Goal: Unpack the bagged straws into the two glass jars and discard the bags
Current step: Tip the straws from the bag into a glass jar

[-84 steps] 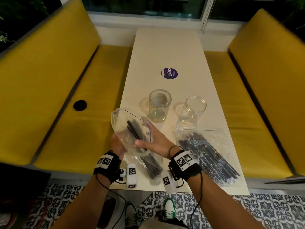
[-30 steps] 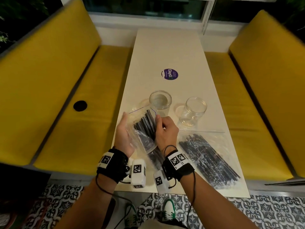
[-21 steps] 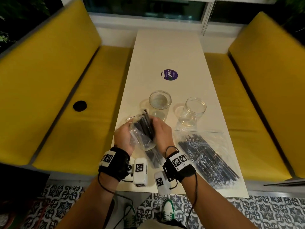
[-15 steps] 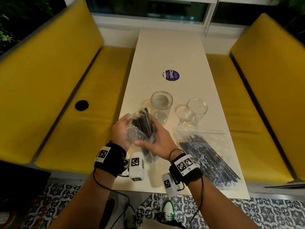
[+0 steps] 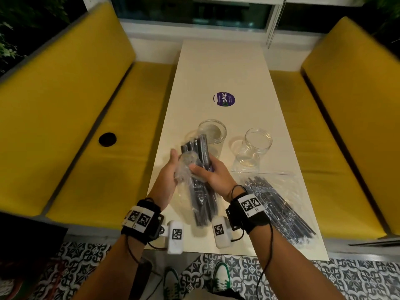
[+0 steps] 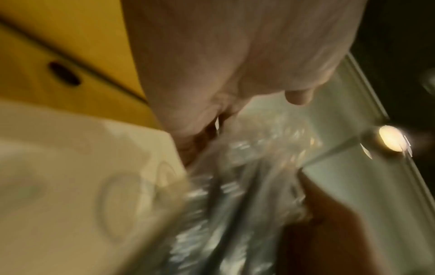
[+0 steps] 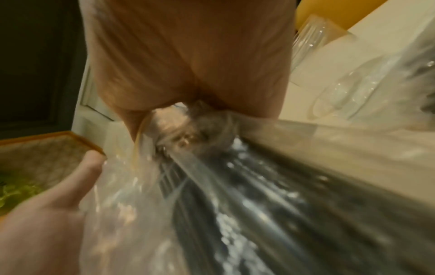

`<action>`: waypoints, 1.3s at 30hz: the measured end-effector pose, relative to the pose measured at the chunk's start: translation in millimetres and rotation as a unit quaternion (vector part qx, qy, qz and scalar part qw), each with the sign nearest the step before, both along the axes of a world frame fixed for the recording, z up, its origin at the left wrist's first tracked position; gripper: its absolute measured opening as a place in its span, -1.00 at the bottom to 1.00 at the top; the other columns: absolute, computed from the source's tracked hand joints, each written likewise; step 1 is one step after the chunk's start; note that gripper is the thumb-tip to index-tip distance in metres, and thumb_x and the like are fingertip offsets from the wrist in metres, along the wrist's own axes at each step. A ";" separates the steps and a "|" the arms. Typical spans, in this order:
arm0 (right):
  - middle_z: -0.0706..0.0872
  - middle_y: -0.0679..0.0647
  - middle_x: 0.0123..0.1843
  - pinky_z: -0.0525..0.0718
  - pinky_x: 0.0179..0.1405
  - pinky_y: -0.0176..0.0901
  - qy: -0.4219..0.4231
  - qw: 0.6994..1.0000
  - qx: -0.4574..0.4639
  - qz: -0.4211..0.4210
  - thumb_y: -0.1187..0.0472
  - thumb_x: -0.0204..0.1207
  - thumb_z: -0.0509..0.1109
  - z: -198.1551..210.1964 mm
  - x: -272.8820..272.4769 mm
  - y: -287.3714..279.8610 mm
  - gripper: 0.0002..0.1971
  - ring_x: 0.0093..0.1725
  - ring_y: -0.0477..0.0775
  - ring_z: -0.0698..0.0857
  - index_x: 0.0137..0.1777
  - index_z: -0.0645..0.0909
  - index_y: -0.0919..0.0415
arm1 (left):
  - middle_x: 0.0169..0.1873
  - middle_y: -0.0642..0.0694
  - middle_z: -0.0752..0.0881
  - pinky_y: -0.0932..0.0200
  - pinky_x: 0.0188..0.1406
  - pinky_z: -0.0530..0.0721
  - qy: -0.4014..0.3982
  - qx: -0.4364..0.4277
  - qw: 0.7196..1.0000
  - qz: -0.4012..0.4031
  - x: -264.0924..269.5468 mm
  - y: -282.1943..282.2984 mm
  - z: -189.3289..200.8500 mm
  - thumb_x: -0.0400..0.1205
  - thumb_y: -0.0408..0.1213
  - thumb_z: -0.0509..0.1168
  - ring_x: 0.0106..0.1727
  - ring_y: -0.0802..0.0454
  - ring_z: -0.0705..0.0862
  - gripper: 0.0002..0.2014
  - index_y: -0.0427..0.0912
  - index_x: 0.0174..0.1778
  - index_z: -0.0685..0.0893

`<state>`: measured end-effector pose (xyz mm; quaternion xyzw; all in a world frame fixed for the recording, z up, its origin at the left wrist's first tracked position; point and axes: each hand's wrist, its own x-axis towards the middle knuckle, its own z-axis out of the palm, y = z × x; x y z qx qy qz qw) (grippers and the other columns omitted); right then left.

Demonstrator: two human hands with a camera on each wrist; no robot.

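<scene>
Over table (image 5: 218,68) near edge, right hand (image 5: 213,178) clamped round straws (image 5: 200,152) poking from bag (image 5: 186,169), left hand (image 5: 167,172) gripping bag, two jars (image 5: 212,135) just beyond, second bag (image 5: 279,204) flat at right.

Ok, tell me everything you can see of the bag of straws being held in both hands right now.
The held bag is clear, crinkly plastic around a bundle of long dark straws. It is lifted above the white table, tilted, the straws' far ends poking out of its bunched-down mouth toward the left jar. The left hand grips the gathered plastic; the right hand grips the bundle. The lower end hangs between the wrists.
</scene>
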<state>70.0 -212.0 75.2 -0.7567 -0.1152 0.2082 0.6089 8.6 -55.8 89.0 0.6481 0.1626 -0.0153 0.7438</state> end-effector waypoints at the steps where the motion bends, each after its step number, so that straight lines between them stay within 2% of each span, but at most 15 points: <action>1: 0.83 -0.07 0.03 0.77 0.28 0.10 -0.011 0.999 -0.030 0.019 -0.28 0.37 0.54 2.5 -0.9 0.7 -0.38 0.07 0.03 0.83 0.38 0.64 -0.01 | 0.17 0.07 0.90 0.17 0.16 0.75 0.001 -0.022 1.000 -0.020 -0.7 -0.7 1.6 0.76 0.32 0.09 0.28 0.08 0.85 -0.41 -0.04 0.43 0.70; 4: 0.81 -0.04 0.26 0.72 0.40 0.06 0.014 0.996 -0.043 0.080 -0.25 0.43 0.51 7.8 -5.4 2.2 -0.27 0.24 -0.02 0.80 0.56 0.50 0.02 | 0.22 0.07 0.90 0.27 0.13 0.80 -0.009 0.003 0.999 -0.031 2.5 0.3 -1.9 0.71 0.15 0.38 0.31 0.08 0.84 -0.54 -0.01 0.46 0.69; 8: 0.62 -0.17 0.46 0.60 0.36 -0.44 0.005 0.982 -0.037 0.184 0.11 0.63 0.55 27.1 -11.5 -6.3 -0.28 0.35 -0.40 0.65 0.69 0.27 0.07 | 0.17 0.10 0.90 0.09 0.36 0.75 0.024 -0.061 0.998 -0.012 1.1 2.8 -1.2 0.58 0.12 0.53 0.24 0.25 0.83 -0.58 0.15 0.33 0.66; 10: 0.58 -0.03 0.56 0.56 0.53 -0.20 -0.044 0.973 -0.075 0.213 0.11 0.65 0.54 30.2 -10.9 -8.7 -0.27 0.48 -0.15 0.62 0.72 0.25 0.08 | 0.13 0.11 0.90 0.12 0.16 0.84 0.023 -0.076 0.996 -0.043 -0.1 3.8 1.2 0.59 0.04 0.56 0.20 0.26 0.86 -0.55 0.09 0.38 0.69; 13: 0.54 0.10 0.62 0.51 0.65 0.17 -0.079 0.956 -0.145 0.243 -0.12 0.67 0.43 33.7 -10.4 -8.0 -0.27 0.57 0.11 0.56 0.73 0.25 0.08 | 0.25 -0.23 0.88 -0.29 0.25 0.83 0.048 -0.116 0.989 -0.078 4.9 10.7 -2.9 0.62 -0.12 0.59 0.32 -0.27 0.85 -0.52 -0.15 0.45 0.73; 15: 0.50 0.15 0.65 0.49 0.65 0.20 -0.110 0.937 -0.189 0.271 -0.11 0.73 0.36 32.6 -9.0 -9.6 -0.30 0.58 0.16 0.54 0.76 0.23 0.11 | 0.29 -0.37 0.84 -0.45 0.41 0.72 0.044 -0.087 0.991 -0.096 9.3 14.2 -5.1 0.64 -0.17 0.59 0.35 -0.42 0.81 -0.54 -0.23 0.44 0.75; 18: 0.50 0.10 0.70 0.56 0.58 0.11 -0.070 0.938 -0.183 0.287 -0.05 0.80 0.29 29.6 -8.0 -14.1 -0.29 0.50 0.06 0.58 0.84 0.06 0.06 | 0.22 -0.39 0.86 -0.46 0.39 0.74 0.034 -0.052 0.996 -0.063 8.9 19.5 -8.1 0.64 -0.29 0.56 0.33 -0.46 0.81 -0.63 -0.32 0.35 0.80; 20: 0.62 0.09 0.61 0.73 0.34 0.05 -0.028 0.968 -0.114 0.224 0.02 0.82 0.28 26.5 -7.3 -15.5 -0.32 0.28 0.02 0.71 0.84 0.07 0.06 | 0.19 -0.48 0.84 -0.55 0.38 0.72 0.024 -0.061 0.997 -0.040 5.8 21.7 -10.0 0.60 -0.28 0.57 0.28 -0.57 0.79 -0.62 -0.40 0.29 0.80; 22: 0.83 0.25 0.32 0.84 0.12 0.13 -0.006 0.994 -0.018 0.107 0.12 0.80 0.33 19.7 -7.6 -13.9 -0.50 0.05 0.09 0.82 0.68 0.34 0.16 | 0.18 -0.54 0.82 -0.55 0.38 0.71 0.013 -0.065 0.998 -0.013 3.8 20.8 -9.6 0.57 -0.26 0.58 0.24 -0.58 0.80 -0.58 -0.47 0.26 0.79; 24: 0.90 0.27 0.06 0.85 0.03 0.17 0.018 0.999 0.042 -0.006 0.10 0.73 0.45 11.8 -10.5 -8.7 -0.65 -0.08 0.13 0.87 0.44 0.53 0.16 | 0.22 -0.60 0.79 -0.58 0.40 0.69 0.021 -0.097 0.995 0.009 3.2 16.8 -7.9 0.58 -0.27 0.59 0.27 -0.63 0.77 -0.51 -0.55 0.31 0.72; 27: 0.85 0.14 0.03 0.87 -0.02 0.08 0.090 0.982 0.117 -0.118 0.06 0.67 0.51 -3.3 -16.4 4.6 -0.72 -0.04 0.12 0.81 0.24 0.67 0.22 | 0.27 -0.54 0.79 -0.59 0.57 0.54 0.030 -0.139 0.990 0.020 2.3 11.4 -5.2 0.45 -0.06 0.71 0.37 -0.59 0.73 -0.27 -0.52 0.38 0.71; 31: 0.78 0.05 -0.17 0.69 -0.26 -0.16 0.041 0.972 0.074 -0.218 0.07 0.69 0.48 -9.1 -25.3 23.9 -0.77 -0.31 -0.06 0.64 0.11 0.73 0.25 | 0.22 -0.32 0.86 -0.34 0.60 0.52 0.020 -0.160 0.987 -0.027 3.2 5.6 -7.1 0.38 0.10 0.72 0.33 -0.26 0.76 -0.24 -0.36 0.37 0.81; 34: 0.68 -0.06 -0.01 0.72 -0.02 -0.15 -0.021 0.959 0.009 -0.281 0.01 0.57 0.59 -6.4 -27.3 31.5 -0.62 -0.14 -0.17 0.66 0.24 0.55 0.13 | 0.31 -0.24 0.86 -0.28 0.69 0.47 0.014 -0.161 0.986 -0.028 4.5 5.1 -4.9 0.52 0.01 0.63 0.51 -0.21 0.73 -0.45 -0.29 0.32 0.86; 36: 0.62 -0.02 0.02 0.64 -0.09 -0.37 -0.047 0.942 0.001 -0.333 -0.03 0.41 0.72 0.4 -26.0 29.0 -0.42 -0.10 -0.16 0.64 0.27 0.48 0.09 | 0.21 -0.28 0.88 -0.18 0.47 0.68 0.038 -0.190 0.981 -0.031 4.9 6.9 -2.4 0.56 -0.08 0.60 0.34 -0.25 0.82 -0.51 -0.31 0.32 0.84; 39: 0.62 -0.07 -0.23 0.52 -0.30 -0.42 -0.108 0.940 0.005 -0.322 0.06 0.38 0.75 13.0 -25.9 27.4 -0.61 -0.35 -0.22 0.52 0.02 0.61 0.11 | 0.11 -0.38 0.78 -0.13 0.19 0.74 0.055 -0.240 0.968 -0.054 3.8 8.2 -1.5 0.61 -0.13 0.58 0.04 -0.29 0.79 -0.51 -0.36 0.36 0.76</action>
